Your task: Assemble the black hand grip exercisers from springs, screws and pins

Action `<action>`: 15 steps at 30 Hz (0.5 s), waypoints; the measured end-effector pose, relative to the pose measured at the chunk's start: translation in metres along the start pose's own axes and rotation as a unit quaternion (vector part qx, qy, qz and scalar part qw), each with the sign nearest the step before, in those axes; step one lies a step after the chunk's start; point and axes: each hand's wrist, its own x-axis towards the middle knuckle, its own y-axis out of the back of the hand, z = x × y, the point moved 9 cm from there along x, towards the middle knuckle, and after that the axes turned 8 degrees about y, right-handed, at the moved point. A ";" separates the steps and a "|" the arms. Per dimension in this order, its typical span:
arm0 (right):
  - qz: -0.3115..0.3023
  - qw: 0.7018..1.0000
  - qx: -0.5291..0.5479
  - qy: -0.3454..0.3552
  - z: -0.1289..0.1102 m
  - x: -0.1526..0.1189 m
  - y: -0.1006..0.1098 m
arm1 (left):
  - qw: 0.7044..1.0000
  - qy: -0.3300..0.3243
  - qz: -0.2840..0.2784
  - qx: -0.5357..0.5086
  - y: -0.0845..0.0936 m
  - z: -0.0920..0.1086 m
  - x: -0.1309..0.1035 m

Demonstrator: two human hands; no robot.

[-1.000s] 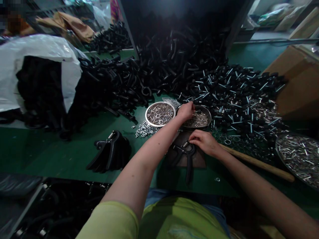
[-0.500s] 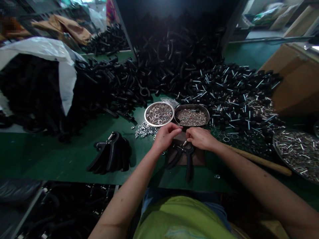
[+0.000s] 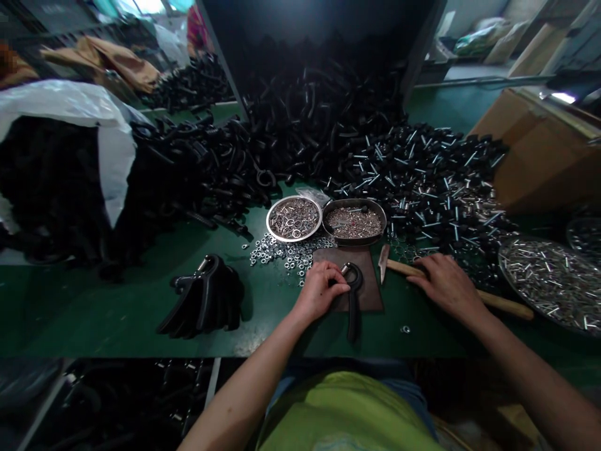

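My left hand (image 3: 323, 289) is closed on a black plastic spring clamp (image 3: 353, 307), pinching it near its pivot. The clamp lies on a flat brown plate (image 3: 370, 294), a metal spring showing at its top; one handle points towards me and my hand covers part of the other. To the right, my right hand (image 3: 444, 282) is over the wooden handle of a hammer (image 3: 404, 268), fingers curled around it. The hammer's head rests beside the plate's right edge.
Behind the plate stand a round bowl (image 3: 271, 227) and an oval tin (image 3: 354, 240) of small metal parts, with loose nuts (image 3: 277, 250) nearby. Clamps (image 3: 206, 297) stand grouped at left. Black parts pile up behind; a large pan (image 3: 504, 266) of pins and a cardboard box (image 3: 549, 150) are at right.
My right hand has left the clamp and moved right onto the hammer, whose head now shows beside the plate. My left hand has come down onto the clamp. The view has shifted slightly.
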 end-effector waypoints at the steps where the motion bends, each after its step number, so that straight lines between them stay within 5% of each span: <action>1: -0.004 1.000 -0.008 -0.002 0.004 -0.004 -0.004 | 1.000 0.006 0.000 -0.003 0.000 -0.001 0.001; 7: -0.020 0.999 -0.003 -0.045 -0.002 -0.007 -0.005 | 0.998 0.056 0.041 -0.010 0.000 -0.008 0.001; 10: -0.014 0.994 0.085 -0.062 -0.022 -0.003 0.020 | 0.998 0.043 0.044 -0.003 0.000 -0.006 0.000; 15: 0.093 0.970 0.223 -0.018 -0.069 0.007 0.070 | 1.000 -0.011 0.021 0.016 -0.002 0.003 0.000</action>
